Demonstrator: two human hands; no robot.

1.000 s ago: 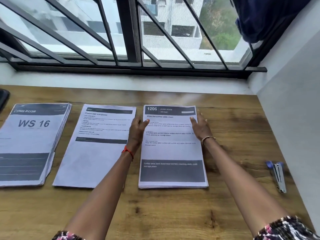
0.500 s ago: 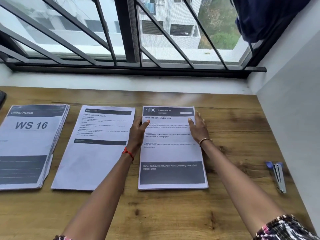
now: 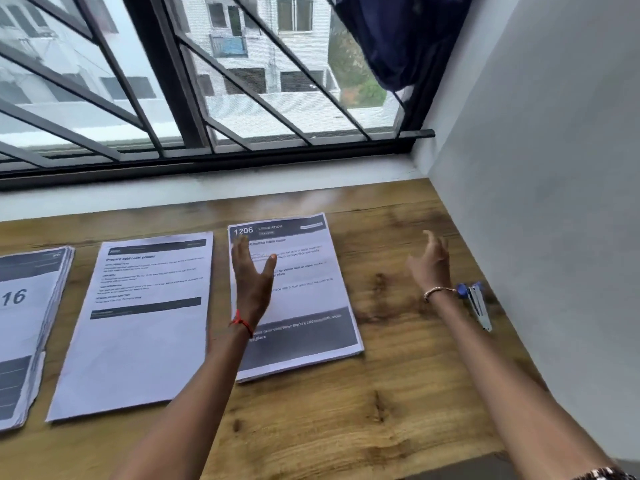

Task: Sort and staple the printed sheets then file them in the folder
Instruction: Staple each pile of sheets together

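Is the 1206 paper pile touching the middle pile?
Apart. The head view shows bare table between the 1206 pile and the middle pile.

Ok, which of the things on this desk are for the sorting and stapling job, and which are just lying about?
For the job:
1206 stack
middle stack
WS 16 stack
stapler

Just there:
blue cloth, hanging at the window grille

No folder shows clearly in this view.

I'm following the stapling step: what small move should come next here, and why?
Probably the right hand drops onto the stapler: it hovers open beside it, holding nothing, while the left hand is open over the 1206 stack.
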